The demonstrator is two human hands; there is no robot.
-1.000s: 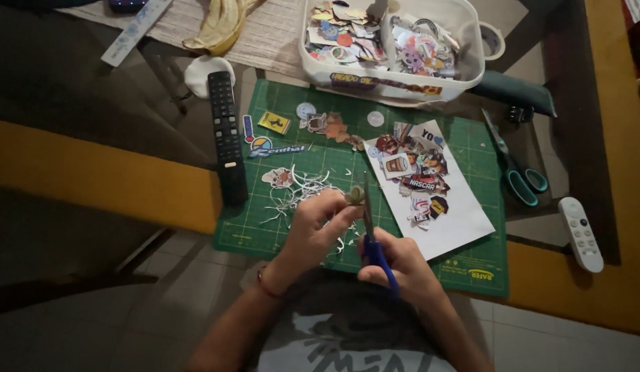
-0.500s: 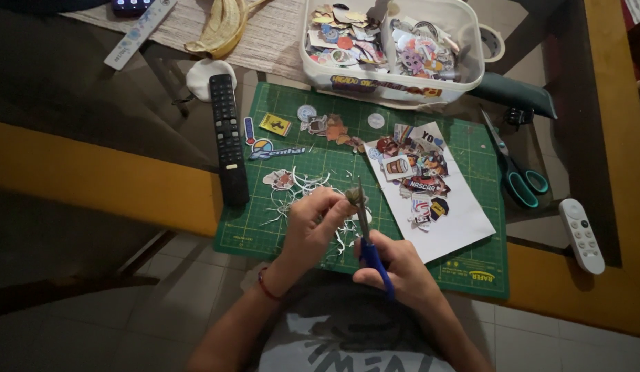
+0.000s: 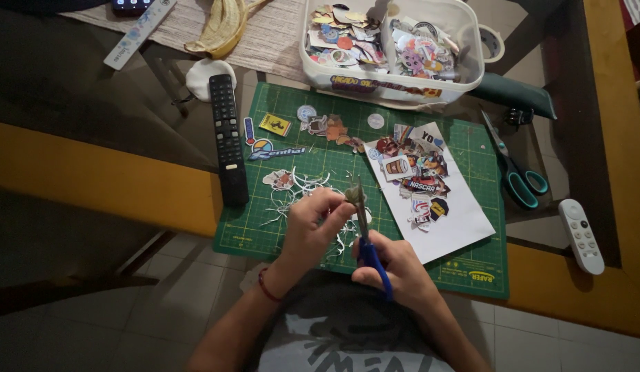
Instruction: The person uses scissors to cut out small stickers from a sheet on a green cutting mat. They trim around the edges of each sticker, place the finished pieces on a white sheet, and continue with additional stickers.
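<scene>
Left hand [image 3: 318,224] pinches small cutout [image 3: 352,195], now slightly raised over green mat [image 3: 464,155]. Right hand [image 3: 395,265] grips blue scissors [image 3: 366,231], blades now upright beside cutout: trimming continues. Paper scraps [image 3: 299,193] beyond left hand.

Dim light; glass-topped table [image 3: 92,89] with yellow frame over pale tiled floor [image 3: 161,317].

Black remote [image 3: 227,138], banana peel [image 3: 220,27], teal scissors [image 3: 514,169]

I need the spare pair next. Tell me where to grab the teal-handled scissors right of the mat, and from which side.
Grip the teal-handled scissors by the finger loops, coming from the near right. They lie flat on the table, blades pointing away up-left toward the plastic box, loops nearest you.
</scene>
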